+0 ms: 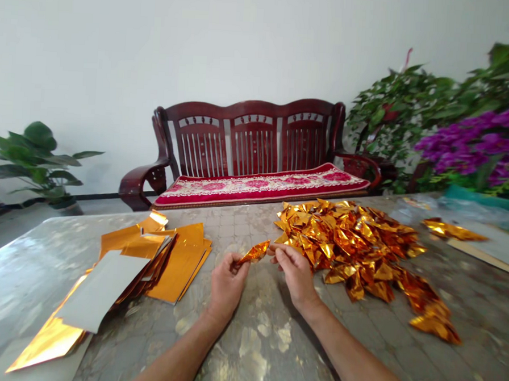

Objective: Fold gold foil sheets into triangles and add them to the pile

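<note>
Between my two hands is a small folded piece of gold foil paper [256,252], shiny orange-gold and pointed at its ends. My left hand [228,280] pinches its left end between thumb and fingers. My right hand [293,272] is closed at its right tip, thumb and fingertips pressed together there. Right of my hands lies a heap of folded gold foil pieces [350,235], with several trailing toward the front right. Left of them, loose stacks of flat gold foil sheets [182,263] spread over the table, and one sheet shows its grey back [104,288].
The table [246,349] wears a grey patterned cover. Behind it stands a dark red wooden bench [252,139] with a red floral cushion [259,185]. Clear plastic [420,205] and a flat board [490,248] lie at the right, near purple flowers [479,140]. A potted plant [38,162] stands left.
</note>
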Tool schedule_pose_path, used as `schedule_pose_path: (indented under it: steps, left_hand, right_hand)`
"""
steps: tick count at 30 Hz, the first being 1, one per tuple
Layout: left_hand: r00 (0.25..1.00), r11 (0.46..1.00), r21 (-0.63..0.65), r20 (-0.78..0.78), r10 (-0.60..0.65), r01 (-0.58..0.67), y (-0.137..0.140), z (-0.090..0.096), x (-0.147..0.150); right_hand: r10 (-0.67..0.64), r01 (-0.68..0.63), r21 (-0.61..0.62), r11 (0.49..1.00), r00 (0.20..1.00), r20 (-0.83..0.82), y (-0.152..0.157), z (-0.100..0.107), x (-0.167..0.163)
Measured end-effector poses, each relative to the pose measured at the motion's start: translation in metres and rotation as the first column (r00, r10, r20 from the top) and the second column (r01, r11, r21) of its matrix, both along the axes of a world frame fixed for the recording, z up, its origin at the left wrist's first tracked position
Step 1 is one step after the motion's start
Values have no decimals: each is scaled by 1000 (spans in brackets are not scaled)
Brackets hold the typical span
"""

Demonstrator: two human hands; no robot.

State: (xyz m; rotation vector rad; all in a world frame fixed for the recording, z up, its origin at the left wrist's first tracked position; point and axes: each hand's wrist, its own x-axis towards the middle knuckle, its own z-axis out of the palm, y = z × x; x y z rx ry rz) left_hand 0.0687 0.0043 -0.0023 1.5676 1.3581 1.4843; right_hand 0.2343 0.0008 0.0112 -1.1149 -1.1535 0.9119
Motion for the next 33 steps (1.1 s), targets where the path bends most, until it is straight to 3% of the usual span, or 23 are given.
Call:
schedule_pose_path:
  steps: [9,22,33]
  left_hand:
    - [984,993,110,-179,-13,33,-3,-2,-3]
    - [983,992,109,-182,-38,59,-5,-1,-2]
    - [933,991,53,-345,-100,125,-3,-8,-2]
  right_hand:
    - [-93,93,2,996,995,20,4,-3,2]
    - [-64,63,12,998,995,80,2,1,3]
    - [-58,45,57,997,965,257,-1,0,1]
